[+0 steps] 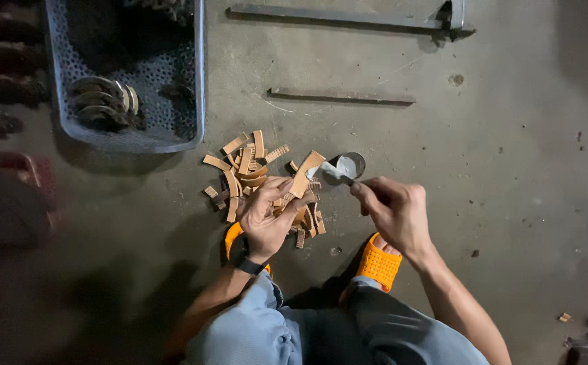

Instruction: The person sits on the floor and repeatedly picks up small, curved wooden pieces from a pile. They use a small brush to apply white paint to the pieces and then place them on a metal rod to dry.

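Two hands are working over the floor: my left hand (267,216) is pinching a tan strip (305,174) by its lower end, above the pile (250,169), while my right hand (394,211) is gripping a brush (334,172) tight, daubing white glue on. It looks light, stiff, slightly curved.

Grey concrete floor (496,176), stained and scuffed. Directly on it: a loose heap of tan ribbed strips (246,169) at centre; a small round tin (349,164) just right of the heap; a grey perforated plastic basket (196,81) at upper left; two long flat metal bars (341,96) above; two orange slippers (378,263) below.
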